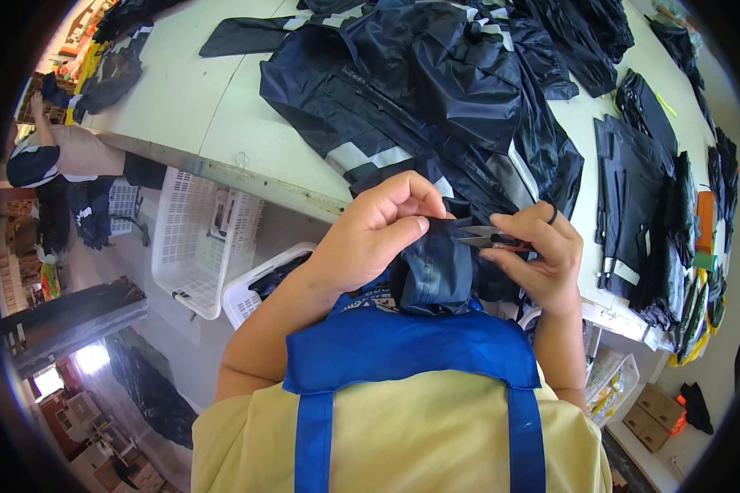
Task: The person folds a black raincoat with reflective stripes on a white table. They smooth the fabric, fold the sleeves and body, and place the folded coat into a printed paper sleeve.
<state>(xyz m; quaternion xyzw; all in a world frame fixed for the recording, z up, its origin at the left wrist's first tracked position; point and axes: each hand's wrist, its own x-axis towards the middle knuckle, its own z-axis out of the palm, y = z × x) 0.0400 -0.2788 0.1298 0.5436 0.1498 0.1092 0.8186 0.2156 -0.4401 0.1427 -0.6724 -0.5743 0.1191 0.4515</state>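
A dark navy garment with grey reflective strips and a shiny surface is heaped on the pale table. One part of it, a dark flap, hangs over the table's near edge in front of my blue apron. My left hand pinches the top edge of this flap between thumb and fingers. My right hand is closed on small thread snips. Their metal blades point left at the pinched cloth, close to my left fingertips. Whether the blades touch a thread is too small to tell.
The pale table stretches across in front of me. Folded dark garments lie at its right. White plastic baskets stand below its left edge. Another person stands at the far left. Cardboard boxes sit at the lower right.
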